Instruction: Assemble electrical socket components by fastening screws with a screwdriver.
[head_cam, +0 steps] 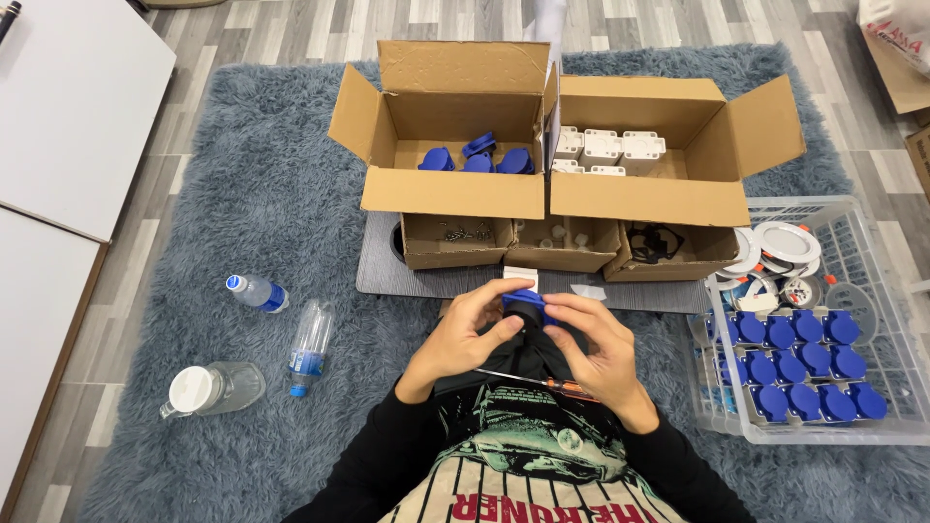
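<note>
Three bottles (260,292) lie on open rug (242,194) at left. Left hand (463,334) and right hand (601,351) both grip a blue cap (525,304) before brown boxes (450,136); a crate (872,291) crowds the right edge.

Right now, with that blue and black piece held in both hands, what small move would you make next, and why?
Probably keep the left hand gripping the blue part and let the right hand reach for the screwdriver lying across the lap. Both hands hold the part together now, the black ring seems seated on it, and the tool lies right under the hands.
</note>
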